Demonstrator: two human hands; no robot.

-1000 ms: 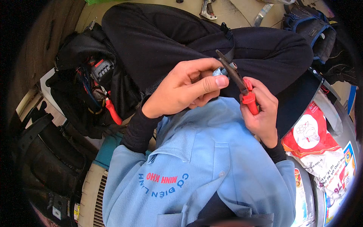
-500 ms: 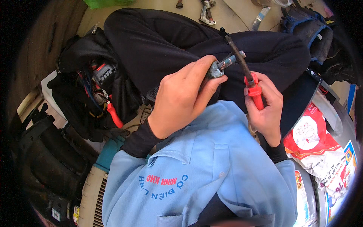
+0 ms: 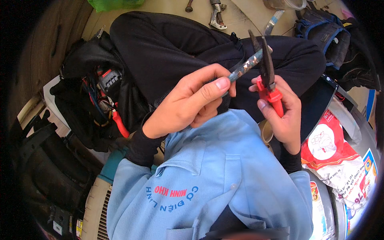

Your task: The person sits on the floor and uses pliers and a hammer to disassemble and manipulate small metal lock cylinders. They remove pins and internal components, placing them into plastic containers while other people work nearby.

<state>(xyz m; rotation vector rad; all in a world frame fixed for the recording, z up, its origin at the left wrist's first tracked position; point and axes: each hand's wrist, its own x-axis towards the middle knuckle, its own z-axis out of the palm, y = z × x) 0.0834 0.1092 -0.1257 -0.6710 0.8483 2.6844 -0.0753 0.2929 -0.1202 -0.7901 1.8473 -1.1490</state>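
My left hand (image 3: 188,102) grips a short, slender bluish rod or tube (image 3: 245,65) with flaking, speckled patches, pointed up and right above my lap (image 3: 172,44). My right hand (image 3: 286,124) is wrapped round red-handled pliers (image 3: 274,100) with long dark jaws. The jaws are parted at the upper end of the rod; whether they touch it, I cannot tell. My left thumb lies along the lower part of the rod, and the rest of that end is hidden in my fingers.
An open black bag (image 3: 72,104) with a tool and red handles is at my left. A metal tool (image 3: 218,18) and a metal strip (image 3: 273,22) lie on the tiled floor (image 3: 176,9) ahead. A blue-trimmed pouch (image 3: 334,44) and red-white sack (image 3: 332,156) are at right.
My left hand has turned, so more of the rod shows, pointing up-right. The pliers have shifted up and right, and their jaws now appear spread wider.
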